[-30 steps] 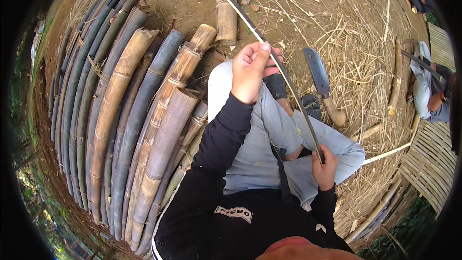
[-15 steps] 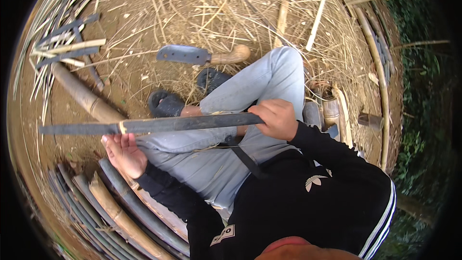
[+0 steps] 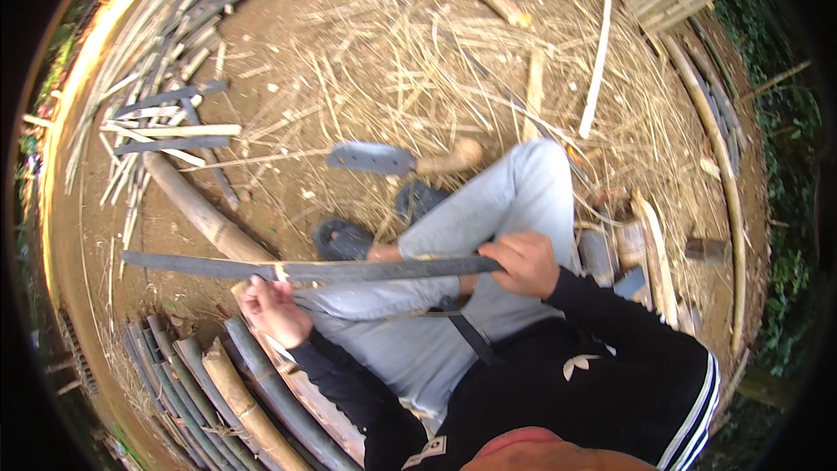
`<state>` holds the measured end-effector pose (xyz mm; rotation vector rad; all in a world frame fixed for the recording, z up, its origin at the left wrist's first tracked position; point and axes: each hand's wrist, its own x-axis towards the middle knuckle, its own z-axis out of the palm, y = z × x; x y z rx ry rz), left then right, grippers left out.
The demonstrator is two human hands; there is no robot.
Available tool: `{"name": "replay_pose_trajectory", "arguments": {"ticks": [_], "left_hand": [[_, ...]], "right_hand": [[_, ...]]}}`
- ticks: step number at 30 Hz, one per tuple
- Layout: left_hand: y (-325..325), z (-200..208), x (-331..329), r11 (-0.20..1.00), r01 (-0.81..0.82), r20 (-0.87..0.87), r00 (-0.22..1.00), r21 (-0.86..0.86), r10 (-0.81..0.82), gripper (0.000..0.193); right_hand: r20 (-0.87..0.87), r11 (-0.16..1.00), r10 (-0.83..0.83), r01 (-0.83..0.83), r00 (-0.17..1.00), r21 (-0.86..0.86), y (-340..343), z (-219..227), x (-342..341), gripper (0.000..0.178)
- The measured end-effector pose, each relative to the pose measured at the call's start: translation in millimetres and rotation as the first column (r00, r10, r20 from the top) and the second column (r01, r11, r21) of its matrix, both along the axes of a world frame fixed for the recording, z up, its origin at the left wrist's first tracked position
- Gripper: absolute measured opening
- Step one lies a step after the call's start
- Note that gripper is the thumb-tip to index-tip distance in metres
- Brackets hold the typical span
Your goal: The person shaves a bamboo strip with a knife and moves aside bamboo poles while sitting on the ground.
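A long dark bamboo strip [image 3: 392,270] lies level across my lap, with a pale node towards its left part. My right hand [image 3: 526,269] grips its right end, the fingers wrapped over it. Just left of the node, my left hand [image 3: 275,310] has its fingers curled and pressed together at the strip's lower edge; their exact grip is partly hidden. Beyond my knees a broad-bladed machete [image 3: 370,158] with a curved wooden handle rests on the ground. My legs, in light jeans, are bent beneath the strip.
Bamboo poles [image 3: 248,401] lie side by side at the lower left. A heap of split strips [image 3: 170,61] sits at the far left, near one thick pole [image 3: 205,214]. Shavings [image 3: 392,78] litter the ground ahead. Cut bamboo pieces [image 3: 632,244] stand by my right side.
My left hand's fingers have gone from spread, palm up, to curled at the strip's edge. My right hand keeps its grip. The whole view has shifted, showing more ground ahead.
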<state>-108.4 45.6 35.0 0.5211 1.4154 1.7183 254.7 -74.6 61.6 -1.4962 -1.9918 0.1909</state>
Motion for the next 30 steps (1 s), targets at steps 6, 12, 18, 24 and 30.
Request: {"name": "replay_pose_trajectory", "arguments": {"ticks": [6, 12, 18, 24, 30], "left_hand": [[0, 5, 5, 0.997, -0.084, 0.068, 0.994, -0.001, 0.083, 0.017], [0, 12, 6, 0.994, -0.105, 0.154, 0.983, -0.009, 0.105, 0.019], [-3, 13, 4, 0.995, -0.101, 0.184, 0.978, 0.008, 0.098, 0.021], [-3, 9, 0, 0.999, -0.04, 0.196, 0.98, 0.02, 0.035, 0.02], [-4, 7, 0, 1.0, 0.03, 0.159, 0.987, -0.01, -0.028, 0.021]], "right_hand": [[-0.002, 1.0, 0.008, -0.008, 1.0, -0.017, 6, 2, -6, 0.027], [0.024, 1.0, 0.02, -0.02, 1.0, -0.008, 14, 11, -9, 0.023], [-0.001, 0.999, 0.036, -0.036, 0.999, 0.011, 13, 11, -16, 0.024], [-0.016, 1.0, 0.019, -0.019, 1.0, 0.021, 11, 8, -18, 0.022], [-0.052, 1.0, 0.012, -0.012, 0.999, -0.002, 11, 10, -14, 0.024]]}}
